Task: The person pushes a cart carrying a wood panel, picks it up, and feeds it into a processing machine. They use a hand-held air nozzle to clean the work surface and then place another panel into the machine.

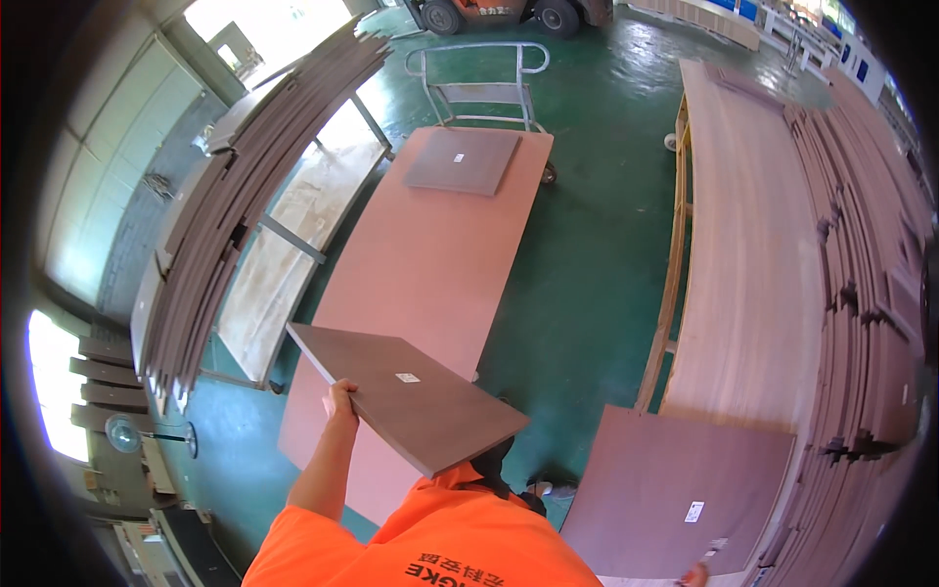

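Note:
My left hand [340,401] is closed on the left edge of a brown rectangular panel [421,382] with a small white label. The panel is tilted in front of my orange shirt, above a long pinkish-brown board [421,264]. At the lower right my right hand [695,575] only partly shows, blurred, at the near edge of a larger brown panel [646,489]. A small pale piece [718,545] lies at its fingertips; I cannot make out whether it is held. That larger panel carries a white label [694,512].
A smaller brown panel [464,161] lies at the far end of the long board, before a metal cart handle [479,93]. Brown strips [264,186] are stacked on a rack at left. Rightward stand a wooden-topped table [743,264] and more stacks [851,284]. A forklift [509,12] is far back.

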### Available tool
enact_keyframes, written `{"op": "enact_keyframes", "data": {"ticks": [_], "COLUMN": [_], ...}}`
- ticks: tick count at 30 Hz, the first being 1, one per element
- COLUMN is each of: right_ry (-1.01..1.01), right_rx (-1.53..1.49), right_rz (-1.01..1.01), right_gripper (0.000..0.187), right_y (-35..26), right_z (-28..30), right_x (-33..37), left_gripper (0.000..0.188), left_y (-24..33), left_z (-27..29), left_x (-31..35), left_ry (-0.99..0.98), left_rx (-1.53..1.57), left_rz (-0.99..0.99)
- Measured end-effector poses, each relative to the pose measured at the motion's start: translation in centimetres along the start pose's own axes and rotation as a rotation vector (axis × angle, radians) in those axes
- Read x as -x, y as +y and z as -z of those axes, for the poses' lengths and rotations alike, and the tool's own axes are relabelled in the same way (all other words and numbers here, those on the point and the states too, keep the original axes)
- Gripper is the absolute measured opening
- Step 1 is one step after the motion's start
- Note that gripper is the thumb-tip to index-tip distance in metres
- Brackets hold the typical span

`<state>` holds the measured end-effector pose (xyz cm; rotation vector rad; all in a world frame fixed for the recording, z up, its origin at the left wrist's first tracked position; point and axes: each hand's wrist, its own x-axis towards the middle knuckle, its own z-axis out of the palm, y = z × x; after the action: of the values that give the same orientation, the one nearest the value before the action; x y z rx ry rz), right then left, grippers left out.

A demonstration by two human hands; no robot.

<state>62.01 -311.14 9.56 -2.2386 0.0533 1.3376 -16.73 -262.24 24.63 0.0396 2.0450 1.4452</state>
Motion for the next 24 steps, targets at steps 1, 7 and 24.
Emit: {"op": "enact_keyframes", "data": {"ticks": [1, 7, 24], "right_ry": [-0.136, -0.532, -0.664], "right_rx": [0.010, -0.118, 0.094], "right_rz": [-0.042, 0.006, 0.409], "right_gripper": [0.024, 0.019, 0.045], "right_y": [-1.6, -18.1, -60.6], "right_z": [-4.1, -27.2, -53.9], "right_x": [3.3, 16.8, 10.9], "left_gripper": [0.027, 0.027, 0.019], "left_y": [0.2, 1.9, 10.7], "left_z": [-1.4, -8.4, -19.2], "left_x": [-1.5, -5.8, -12.9], "left_ry": [-0.019, -0.109, 0.125], "left_rx": [-0.001, 0.056, 0.074], "left_rz": [0.026, 0.071, 0.016]}}
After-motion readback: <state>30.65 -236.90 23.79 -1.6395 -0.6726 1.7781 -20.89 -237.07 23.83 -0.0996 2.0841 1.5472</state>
